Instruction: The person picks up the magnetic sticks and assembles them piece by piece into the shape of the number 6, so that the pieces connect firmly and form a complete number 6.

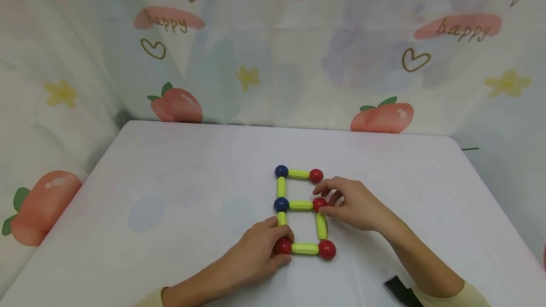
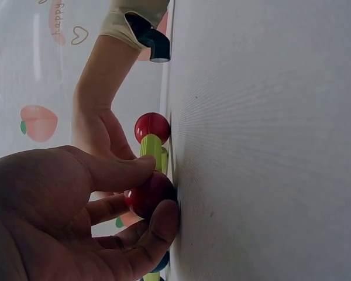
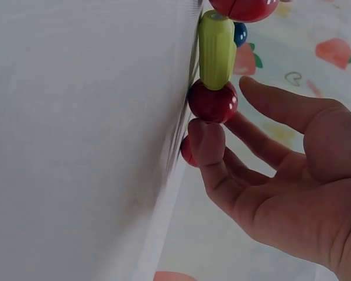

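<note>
A flat figure of yellow-green rods and balls lies on the table, with a closed square nearest me and an upper part without a right side. My left hand (image 1: 255,254) pinches the near-left red ball (image 2: 149,196) between thumb and fingers. Beside the middle-right red ball (image 3: 213,102) is my right hand (image 1: 356,205); a fingertip touches this ball, while the thumb stands slightly off it in the right wrist view. Two blue balls, a far one (image 1: 281,171) and a middle one (image 1: 281,204), form the left side. Another red ball (image 1: 316,176) ends the far rod (image 1: 298,174).
The white-covered table (image 1: 179,240) extends around the figure. A printed cloth (image 1: 273,37) with peaches and hearts hangs behind and at the sides. The near-right red ball (image 1: 327,250) sits at the figure's corner. A black strap (image 1: 401,290) hangs by the right sleeve.
</note>
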{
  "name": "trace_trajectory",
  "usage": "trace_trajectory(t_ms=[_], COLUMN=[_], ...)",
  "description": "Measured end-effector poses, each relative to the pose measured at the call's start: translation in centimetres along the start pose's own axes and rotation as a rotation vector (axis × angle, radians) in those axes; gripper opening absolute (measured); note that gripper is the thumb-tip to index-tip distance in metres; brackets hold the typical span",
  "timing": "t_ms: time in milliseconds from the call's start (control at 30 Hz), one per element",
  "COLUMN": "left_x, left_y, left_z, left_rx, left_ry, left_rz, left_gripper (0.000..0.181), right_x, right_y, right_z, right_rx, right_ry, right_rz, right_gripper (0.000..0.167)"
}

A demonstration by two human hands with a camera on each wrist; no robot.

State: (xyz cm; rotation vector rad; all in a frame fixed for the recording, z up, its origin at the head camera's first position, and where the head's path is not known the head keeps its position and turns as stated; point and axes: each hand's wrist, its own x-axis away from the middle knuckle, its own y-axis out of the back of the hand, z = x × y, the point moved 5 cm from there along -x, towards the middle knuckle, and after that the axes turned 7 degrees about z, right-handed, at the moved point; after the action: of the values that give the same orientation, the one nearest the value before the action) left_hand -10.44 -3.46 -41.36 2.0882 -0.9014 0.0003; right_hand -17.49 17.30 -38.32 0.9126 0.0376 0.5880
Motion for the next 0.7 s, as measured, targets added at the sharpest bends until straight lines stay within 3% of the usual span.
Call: trace_trajectory(t_ms=[200, 400, 700], left_x=[0.01, 0.08, 0.21], left_y=[0.01, -0.02, -0.01], left_z=[-0.02, -0.16, -0.13], left_rx=[-0.039, -0.068, -0.073], left_ry=[0.021, 0.057, 0.061], left_rz=[-0.015, -0.013, -0.028], left_gripper=[0.028, 0.028, 0.029], right_x=[-0.45, -0.58, -0.79], right_y=[-0.12, 0.01, 0.01], right_z=[-0.33, -0.67, -0.6], right_rx=[0.001, 0.008, 0.012], right_ry=[0.0, 0.009, 0.012], right_rz=[0.055, 0.07, 0.075], right_gripper=[0.029, 0.025, 0.024])
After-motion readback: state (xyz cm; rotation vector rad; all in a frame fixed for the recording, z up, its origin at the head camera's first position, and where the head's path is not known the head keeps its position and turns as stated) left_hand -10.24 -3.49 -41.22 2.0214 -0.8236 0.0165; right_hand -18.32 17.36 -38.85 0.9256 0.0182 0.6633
